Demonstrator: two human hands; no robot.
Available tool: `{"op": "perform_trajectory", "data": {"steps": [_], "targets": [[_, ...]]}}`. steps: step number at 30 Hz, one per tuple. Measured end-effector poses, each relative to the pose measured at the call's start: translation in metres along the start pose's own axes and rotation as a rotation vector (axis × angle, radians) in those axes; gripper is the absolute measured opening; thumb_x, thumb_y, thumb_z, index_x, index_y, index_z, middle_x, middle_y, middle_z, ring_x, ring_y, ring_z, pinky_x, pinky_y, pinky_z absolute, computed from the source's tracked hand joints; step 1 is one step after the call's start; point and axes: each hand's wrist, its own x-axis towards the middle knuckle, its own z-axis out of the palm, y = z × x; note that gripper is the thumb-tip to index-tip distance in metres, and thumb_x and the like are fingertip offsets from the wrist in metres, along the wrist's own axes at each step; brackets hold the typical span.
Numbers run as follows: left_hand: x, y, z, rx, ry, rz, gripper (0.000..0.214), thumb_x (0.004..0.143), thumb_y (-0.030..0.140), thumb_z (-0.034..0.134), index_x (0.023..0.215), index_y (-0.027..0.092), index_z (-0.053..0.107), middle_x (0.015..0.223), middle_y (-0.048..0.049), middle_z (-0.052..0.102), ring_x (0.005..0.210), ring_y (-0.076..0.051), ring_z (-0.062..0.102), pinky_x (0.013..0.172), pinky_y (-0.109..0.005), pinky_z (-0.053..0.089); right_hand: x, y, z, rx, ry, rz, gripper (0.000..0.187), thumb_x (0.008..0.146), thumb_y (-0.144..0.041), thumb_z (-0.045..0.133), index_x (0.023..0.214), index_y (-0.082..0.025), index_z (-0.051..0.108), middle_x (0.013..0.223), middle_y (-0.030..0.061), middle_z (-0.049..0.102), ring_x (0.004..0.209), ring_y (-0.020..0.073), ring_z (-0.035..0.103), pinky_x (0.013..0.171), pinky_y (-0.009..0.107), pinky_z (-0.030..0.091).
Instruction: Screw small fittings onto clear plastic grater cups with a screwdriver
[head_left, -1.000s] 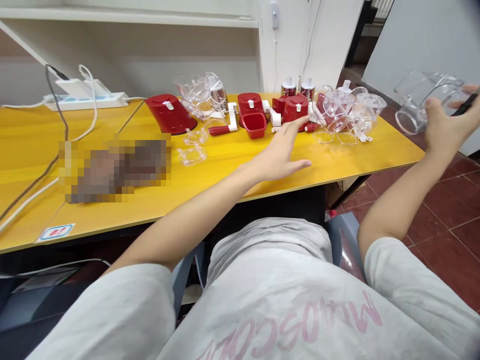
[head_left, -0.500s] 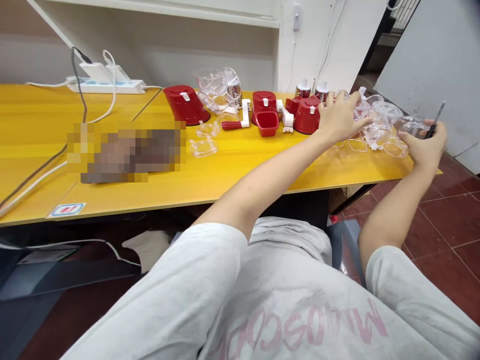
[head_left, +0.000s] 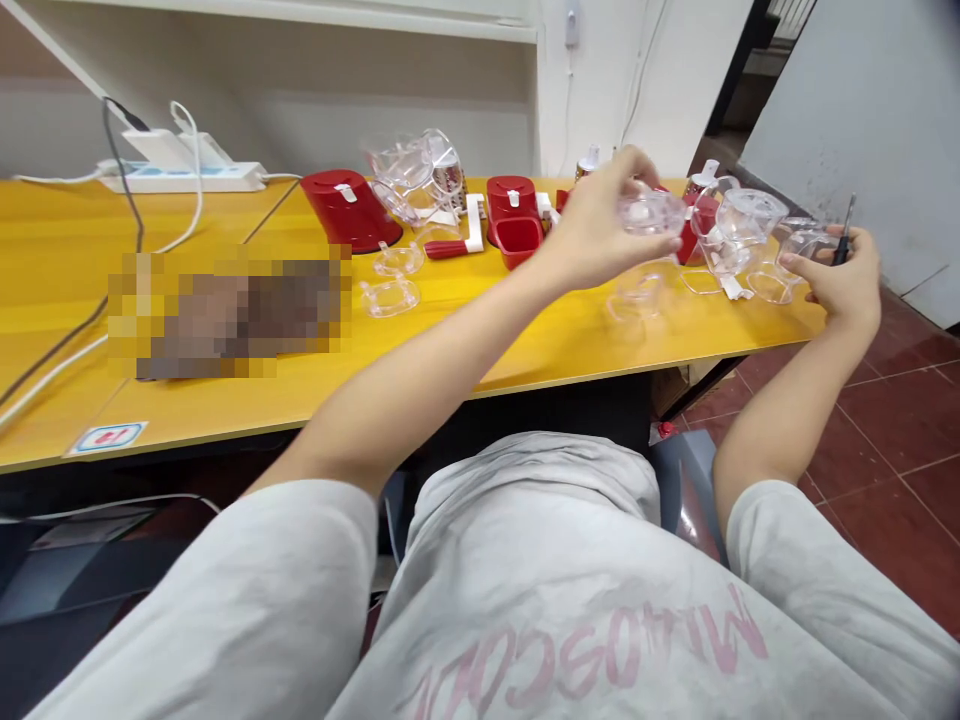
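My left hand [head_left: 596,225] is raised above the yellow table [head_left: 480,330], fingers closed on a clear plastic part [head_left: 651,212] held in the air. My right hand [head_left: 840,280] rests at the table's right end, pinching a thin dark tool [head_left: 844,232] and touching a clear plastic container [head_left: 801,243] that stands on the table. More clear containers [head_left: 739,225] stand between the two hands. Red plastic housings [head_left: 514,215] sit in a row behind my left hand.
A red cone-shaped base [head_left: 346,208] and clear parts [head_left: 409,175] stand at the back. Clear flat pieces [head_left: 388,297] lie mid-table. A white power strip [head_left: 180,175] with cables sits far left. A blurred patch [head_left: 225,315] covers part of the table. Red floor tiles lie to the right.
My left hand reached to the clear containers, then lifted one clear part up and leftward. My right hand brought its clear container down from the air onto the table's right end.
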Motion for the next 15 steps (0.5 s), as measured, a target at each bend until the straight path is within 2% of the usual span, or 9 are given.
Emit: {"op": "perform_trajectory", "data": {"steps": [2,4,7,9,12,15], "targets": [[-0.034,-0.008,-0.04,0.003,-0.002,-0.055,0.08,0.11,0.082,0.094,0.169,0.034,0.068,0.164,-0.0105,0.084,0.158,-0.052,0.076,0.134,-0.085,0.062,0.0,-0.005,-0.001,-0.018,-0.029,0.001,0.079,0.064,0.004,0.111,0.113,-0.038,0.066,0.08,-0.017,0.057,0.057,0.0172,0.047,0.047,0.036,0.037],[-0.068,-0.014,-0.078,0.042,0.015,-0.12,0.089,0.102,0.099,0.094,0.167,0.042,0.071,0.16,-0.0036,0.086,0.154,-0.053,0.077,0.13,-0.09,0.064,0.001,-0.009,-0.001,-0.022,-0.032,-0.004,0.078,0.064,0.009,0.108,0.113,-0.036,0.068,0.079,-0.0169,0.058,0.057,0.0169,0.049,0.045,0.035,0.037],[-0.112,-0.021,-0.117,0.122,0.136,-0.173,0.093,0.09,0.11,0.095,0.157,0.049,0.077,0.158,0.002,0.088,0.149,-0.054,0.077,0.125,-0.094,0.065,-0.001,-0.011,0.001,0.003,-0.046,-0.008,0.073,0.066,0.012,0.105,0.111,-0.035,0.07,0.077,-0.0167,0.06,0.056,0.0157,0.049,0.045,0.034,0.037],[-0.132,-0.025,-0.129,0.173,0.203,-0.187,0.093,0.092,0.112,0.089,0.162,0.051,0.076,0.167,0.0047,0.085,0.151,-0.055,0.075,0.124,-0.097,0.064,-0.004,-0.011,0.002,0.024,-0.073,-0.031,0.067,0.069,0.009,0.105,0.112,-0.033,0.073,0.078,-0.0155,0.063,0.057,0.0151,0.051,0.045,0.032,0.038],[-0.15,-0.027,-0.134,0.218,0.243,-0.211,0.095,0.096,0.111,0.085,0.169,0.05,0.073,0.178,0.0049,0.079,0.159,-0.06,0.07,0.129,-0.101,0.055,-0.006,-0.01,-0.002,0.018,-0.096,-0.037,0.065,0.072,0.005,0.106,0.118,-0.031,0.077,0.085,-0.0115,0.068,0.06,0.0159,0.055,0.048,0.032,0.042],[-0.154,-0.029,-0.133,0.235,0.259,-0.224,0.094,0.097,0.107,0.086,0.169,0.048,0.073,0.178,0.0015,0.078,0.162,-0.063,0.066,0.132,-0.101,0.048,-0.003,-0.013,-0.016,-0.031,0.003,-0.043,0.07,0.069,0.004,0.111,0.12,-0.03,0.077,0.103,-0.0009,0.076,0.064,0.0185,0.058,0.05,0.037,0.044]]}}
